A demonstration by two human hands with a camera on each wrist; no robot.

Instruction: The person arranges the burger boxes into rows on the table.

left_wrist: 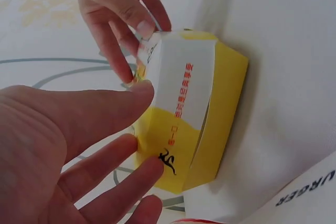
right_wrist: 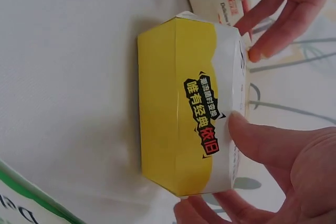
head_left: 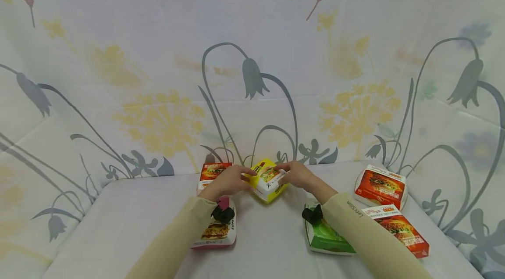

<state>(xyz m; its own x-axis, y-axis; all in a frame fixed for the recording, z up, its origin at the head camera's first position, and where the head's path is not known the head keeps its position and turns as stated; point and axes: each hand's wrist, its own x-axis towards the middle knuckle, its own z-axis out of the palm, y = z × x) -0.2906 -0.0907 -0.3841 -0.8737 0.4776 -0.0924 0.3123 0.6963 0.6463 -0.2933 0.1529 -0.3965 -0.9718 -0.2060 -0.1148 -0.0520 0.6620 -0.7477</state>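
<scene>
A yellow-and-white burger box (head_left: 269, 181) lies closed at the back middle of the table, turned cornerwise. From the left, my left hand (head_left: 230, 181) reaches its near corner; in the left wrist view its thumb (left_wrist: 118, 103) lies over the lid's edge and its fairly straight fingers are spread beside the box. At the other end my right hand (head_left: 300, 177) holds the box, the thumb (right_wrist: 262, 137) on the lid and the fingers bent around the end, partly hidden. Beneath my left wrist is a white-and-pink burger box (head_left: 216, 231).
A red burger box (head_left: 213, 171) stands behind my left hand. Under my right forearm sits a green box (head_left: 327, 238). Two more red boxes, one at the back (head_left: 381, 186) and one nearer (head_left: 402, 230), are at the right. A flowered curtain (head_left: 252, 16) hangs behind the white table (head_left: 106, 226).
</scene>
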